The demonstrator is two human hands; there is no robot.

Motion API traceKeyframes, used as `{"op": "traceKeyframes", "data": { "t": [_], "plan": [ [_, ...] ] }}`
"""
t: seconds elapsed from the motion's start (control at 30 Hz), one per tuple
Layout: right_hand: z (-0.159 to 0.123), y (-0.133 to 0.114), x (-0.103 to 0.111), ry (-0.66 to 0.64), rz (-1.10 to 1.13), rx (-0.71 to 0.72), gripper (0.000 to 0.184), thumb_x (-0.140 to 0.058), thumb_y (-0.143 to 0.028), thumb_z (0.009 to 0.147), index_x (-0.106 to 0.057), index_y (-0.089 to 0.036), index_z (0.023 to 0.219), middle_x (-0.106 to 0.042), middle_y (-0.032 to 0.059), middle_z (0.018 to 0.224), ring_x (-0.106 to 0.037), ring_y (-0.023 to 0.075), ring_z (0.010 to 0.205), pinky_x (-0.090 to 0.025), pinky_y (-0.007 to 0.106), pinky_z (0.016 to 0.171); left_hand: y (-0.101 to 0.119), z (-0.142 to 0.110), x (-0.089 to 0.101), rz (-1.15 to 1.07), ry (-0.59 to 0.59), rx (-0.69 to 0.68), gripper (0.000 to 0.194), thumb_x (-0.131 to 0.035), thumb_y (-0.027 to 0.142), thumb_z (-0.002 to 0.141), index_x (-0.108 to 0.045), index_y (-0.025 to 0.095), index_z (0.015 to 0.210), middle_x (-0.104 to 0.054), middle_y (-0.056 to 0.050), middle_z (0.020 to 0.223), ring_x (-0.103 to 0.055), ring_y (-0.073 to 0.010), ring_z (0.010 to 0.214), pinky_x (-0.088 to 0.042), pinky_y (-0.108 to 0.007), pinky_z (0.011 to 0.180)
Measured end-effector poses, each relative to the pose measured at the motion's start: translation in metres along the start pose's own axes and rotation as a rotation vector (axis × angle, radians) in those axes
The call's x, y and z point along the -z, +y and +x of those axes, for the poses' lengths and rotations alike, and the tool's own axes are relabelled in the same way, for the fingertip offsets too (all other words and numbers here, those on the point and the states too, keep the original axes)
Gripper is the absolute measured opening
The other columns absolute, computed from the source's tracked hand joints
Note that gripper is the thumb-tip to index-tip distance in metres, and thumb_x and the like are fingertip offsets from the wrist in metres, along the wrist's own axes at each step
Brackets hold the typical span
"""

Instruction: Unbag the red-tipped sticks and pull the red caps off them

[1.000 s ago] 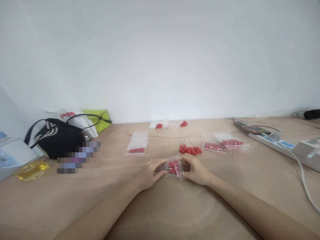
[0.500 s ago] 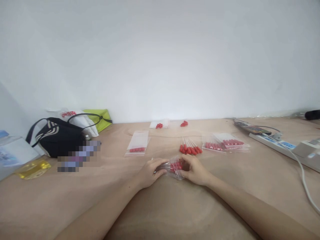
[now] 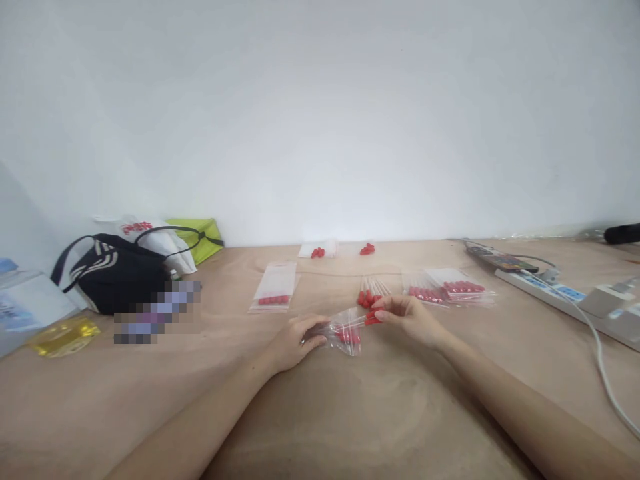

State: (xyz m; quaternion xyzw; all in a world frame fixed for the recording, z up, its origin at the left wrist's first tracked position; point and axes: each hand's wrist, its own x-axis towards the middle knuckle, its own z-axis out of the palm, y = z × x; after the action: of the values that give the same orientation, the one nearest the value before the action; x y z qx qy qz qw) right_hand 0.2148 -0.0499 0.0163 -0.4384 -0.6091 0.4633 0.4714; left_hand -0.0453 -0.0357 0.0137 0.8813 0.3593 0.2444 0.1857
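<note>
Left grip pinches a clear, crinkled bag; right grip closes on red-tipped sticks.

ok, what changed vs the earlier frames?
Right hand let go of the clear bag, moved right and slightly farther out, and now pinches red-tipped sticks near the clear bag's mouth. Left hand still grips the clear bag; black bag unmoved.

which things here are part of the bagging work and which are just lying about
In the work:
clear bag in the left hand
red-tipped sticks in the right hand
loose sticks
bagged sticks

Just lying about:
black bag
phone
power strip
yellow packet
</note>
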Motion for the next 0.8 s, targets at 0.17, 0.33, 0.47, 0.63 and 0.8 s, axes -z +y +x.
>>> {"op": "traceKeyframes", "data": {
  "t": [0.17, 0.33, 0.47, 0.63, 0.8],
  "plan": [
    [0.0, -0.012, 0.048, 0.148, -0.044, -0.078, 0.034, -0.071, -0.044, 0.055, -0.064, -0.018, 0.075, -0.067, 0.0039, 0.073, -0.061, 0.0176, 0.068, -0.048, 0.034, 0.069, -0.002, -0.001, 0.005, 0.019, -0.03, 0.015, 0.029, -0.054, 0.025, 0.078, -0.055, 0.02, 0.107, -0.06, -0.004, 0.109, -0.056, -0.0165, 0.099, -0.043, -0.032, 0.086],
    [0.016, -0.013, 0.072, 0.454, -0.009, 0.074, 0.035, -0.068, -0.043, 0.06, -0.062, -0.019, 0.084, -0.067, 0.0058, 0.081, -0.062, 0.0192, 0.076, -0.049, 0.034, 0.068, -0.005, -0.001, 0.006, -0.012, -0.057, 0.015, 0.03, -0.054, 0.026, 0.077, -0.057, 0.019, 0.107, -0.06, -0.005, 0.111, -0.054, -0.0176, 0.103, -0.042, -0.033, 0.09],
    [0.037, -0.005, 0.037, 0.522, -0.294, 0.383, 0.026, -0.06, -0.04, 0.07, -0.062, -0.018, 0.084, -0.067, 0.0051, 0.081, -0.062, 0.0193, 0.076, -0.048, 0.036, 0.073, -0.006, -0.001, 0.007, -0.027, -0.091, 0.03, 0.033, -0.054, 0.028, 0.077, -0.057, 0.021, 0.109, -0.058, -0.004, 0.114, -0.052, -0.0187, 0.107, -0.04, -0.034, 0.093],
    [0.054, 0.008, -0.014, 0.246, -1.001, 0.661, 0.019, -0.042, -0.02, 0.084, -0.061, -0.017, 0.086, -0.065, 0.0065, 0.081, -0.057, 0.0164, 0.077, -0.044, 0.028, 0.071, -0.007, -0.004, 0.013, -0.018, -0.179, 0.028, 0.042, -0.054, 0.034, 0.077, -0.051, 0.021, 0.117, -0.051, -0.004, 0.122, -0.045, -0.0197, 0.115, -0.034, -0.036, 0.099],
    [0.058, 0.018, -0.028, 0.02, -1.244, 0.707, 0.019, -0.044, -0.014, 0.083, -0.06, -0.016, 0.072, -0.062, 0.0051, 0.07, -0.051, 0.0159, 0.069, -0.039, 0.026, 0.065, -0.008, -0.007, 0.02, -0.029, -0.23, 0.022, 0.043, -0.055, 0.036, 0.076, -0.051, 0.021, 0.117, -0.05, -0.004, 0.124, -0.043, -0.0194, 0.117, -0.033, -0.035, 0.099]
  ]
}}
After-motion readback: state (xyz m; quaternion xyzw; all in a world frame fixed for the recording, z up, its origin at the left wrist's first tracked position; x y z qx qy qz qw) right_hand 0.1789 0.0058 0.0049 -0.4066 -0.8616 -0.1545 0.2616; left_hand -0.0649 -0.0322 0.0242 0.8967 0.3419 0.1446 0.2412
